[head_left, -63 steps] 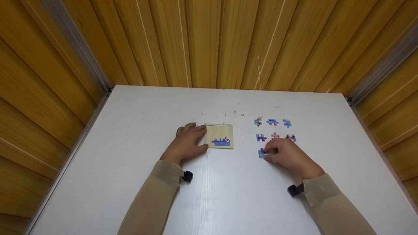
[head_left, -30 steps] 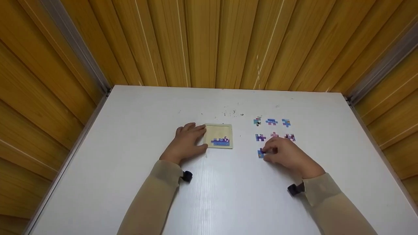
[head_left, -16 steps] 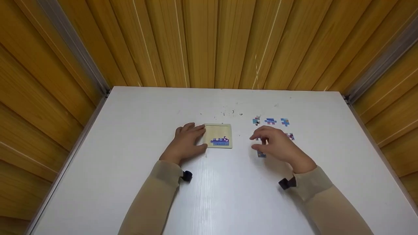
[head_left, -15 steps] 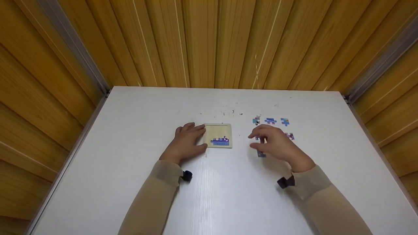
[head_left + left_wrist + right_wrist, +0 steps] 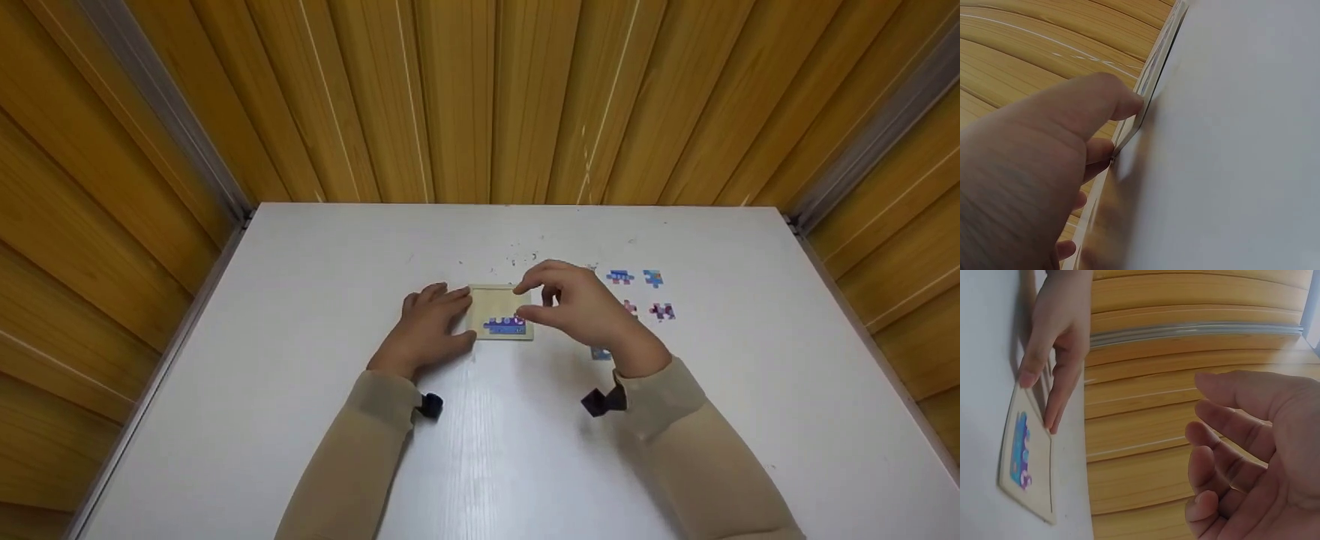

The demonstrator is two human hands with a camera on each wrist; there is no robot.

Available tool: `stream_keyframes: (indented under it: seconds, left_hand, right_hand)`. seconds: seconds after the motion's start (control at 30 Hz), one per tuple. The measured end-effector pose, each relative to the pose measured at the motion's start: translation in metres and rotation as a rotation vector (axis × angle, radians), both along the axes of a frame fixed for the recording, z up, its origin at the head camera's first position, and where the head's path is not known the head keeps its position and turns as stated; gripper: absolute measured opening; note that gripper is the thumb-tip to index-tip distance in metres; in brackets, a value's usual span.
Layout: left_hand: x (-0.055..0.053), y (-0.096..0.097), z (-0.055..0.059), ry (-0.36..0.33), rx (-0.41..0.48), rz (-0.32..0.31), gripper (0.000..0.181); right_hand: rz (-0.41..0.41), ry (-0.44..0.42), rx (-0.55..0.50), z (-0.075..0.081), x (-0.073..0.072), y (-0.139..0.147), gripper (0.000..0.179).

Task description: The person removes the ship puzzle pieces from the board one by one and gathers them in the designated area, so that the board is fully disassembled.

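Note:
In the head view, a pale square wooden puzzle tray lies mid-table. Joined blue and purple puzzle pieces sit along its near side. My left hand rests at its left edge, thumb and index finger spread and touching the corners. The left wrist view shows the thumb pressed against the tray's side. Over the tray's right edge hovers my right hand, thumb and index finger apart. In the right wrist view that hand is loosely bent, with nothing seen between its fingertips.
Loose puzzle pieces lie right of the tray: a blue and pink one, a light blue one, a purple and pink one and a blue one. My right hand hides others. Dark specks mark the table.
My right hand has let go of the near blue puzzle piece, lifted and moved left to the tray's right edge. The left hand and tray stay put.

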State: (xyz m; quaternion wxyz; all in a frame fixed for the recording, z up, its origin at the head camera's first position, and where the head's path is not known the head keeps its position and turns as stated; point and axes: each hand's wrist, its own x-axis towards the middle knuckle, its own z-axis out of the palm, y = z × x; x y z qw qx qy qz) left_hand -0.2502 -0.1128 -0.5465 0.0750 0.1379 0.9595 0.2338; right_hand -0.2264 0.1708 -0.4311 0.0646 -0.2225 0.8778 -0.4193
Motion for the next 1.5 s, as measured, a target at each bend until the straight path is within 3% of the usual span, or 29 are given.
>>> stream_keyframes:
  seconds: [0.17,0.3,0.57,0.87,1.1,1.3,1.5]
  left_hand:
    - [-0.001,0.000,0.002,-0.001,-0.001,0.018,0.077]
    - [-0.003,0.000,0.002,0.019,-0.004,0.004,0.077]
    - [0.001,-0.001,-0.001,0.021,-0.011,-0.025,0.075]
    - [0.001,-0.003,-0.001,0.040,-0.006,-0.042,0.074]
    - [-0.001,-0.004,-0.001,0.054,0.001,-0.056,0.074]
    - [-0.002,-0.004,-0.001,0.057,-0.008,-0.070,0.073]
    - [-0.001,-0.003,-0.001,0.055,-0.002,-0.068,0.073]
  right_hand:
    - [-0.052,0.004,-0.044,0.013,0.002,-0.017,0.025]
    - [-0.077,0.006,-0.102,0.010,0.002,-0.027,0.025]
    - [-0.049,-0.048,-0.098,-0.017,0.001,-0.037,0.027]
    - [-0.121,-0.139,-0.033,-0.044,-0.012,-0.042,0.033]
    - [-0.131,-0.178,0.035,-0.062,-0.022,-0.044,0.038]
    - [-0.130,-0.184,0.059,-0.075,-0.024,-0.045,0.038]
    - [-0.120,-0.125,0.105,-0.091,-0.023,-0.049,0.037]
